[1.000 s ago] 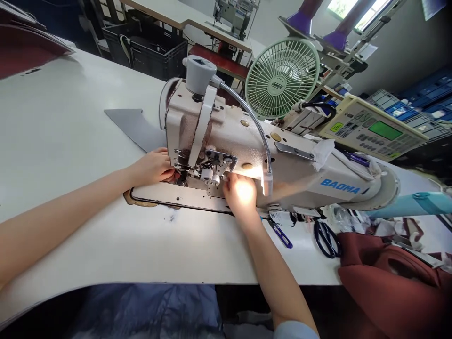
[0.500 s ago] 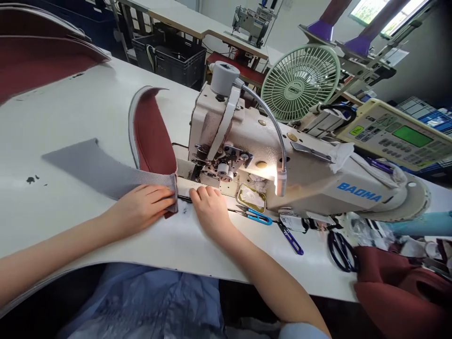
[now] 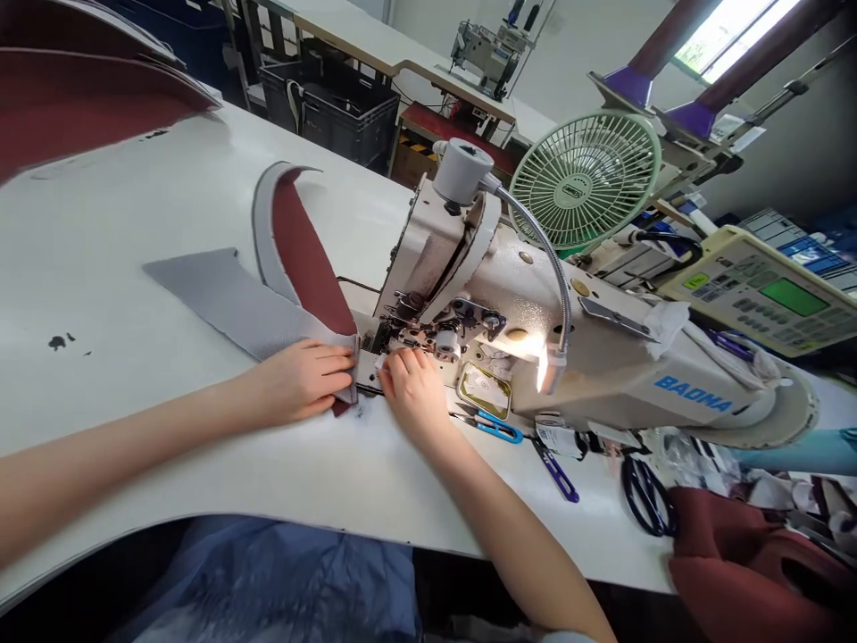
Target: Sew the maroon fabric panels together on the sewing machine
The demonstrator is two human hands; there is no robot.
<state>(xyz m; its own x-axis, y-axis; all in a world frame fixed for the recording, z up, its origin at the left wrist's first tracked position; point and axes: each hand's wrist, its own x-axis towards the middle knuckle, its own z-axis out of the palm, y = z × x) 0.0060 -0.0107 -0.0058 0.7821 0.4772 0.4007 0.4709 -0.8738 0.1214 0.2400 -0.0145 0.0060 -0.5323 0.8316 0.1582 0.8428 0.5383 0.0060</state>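
My left hand (image 3: pixel 304 382) lies over the near end of a grey and dark red fabric piece (image 3: pixel 308 241), its fingers pressed together on the stitched edge. The grey strip (image 3: pixel 228 304) of that piece stretches left across the white table. My right hand (image 3: pixel 411 388) is just right of the fabric, at the front of the sewing machine's (image 3: pixel 448 259) needle area. Its fingers are bent, with a small whitish bit at the fingertips that I cannot make out. The fabric edge sits at the left side of the machine's metal plate (image 3: pixel 368 368).
Light blue snips (image 3: pixel 499 427), purple snips (image 3: pixel 557 473) and black-handled scissors (image 3: pixel 648 496) lie to the right. A small tin (image 3: pixel 486 390) stands by the machine. Red fabric (image 3: pixel 743 554) lies at the far right, a red stack (image 3: pixel 80 107) at the back left. A green fan (image 3: pixel 582 183) stands behind.
The view has shifted a little. The fabric's end has turned slightly under my left hand, and my right hand's fingertips have moved closer to the needle area.
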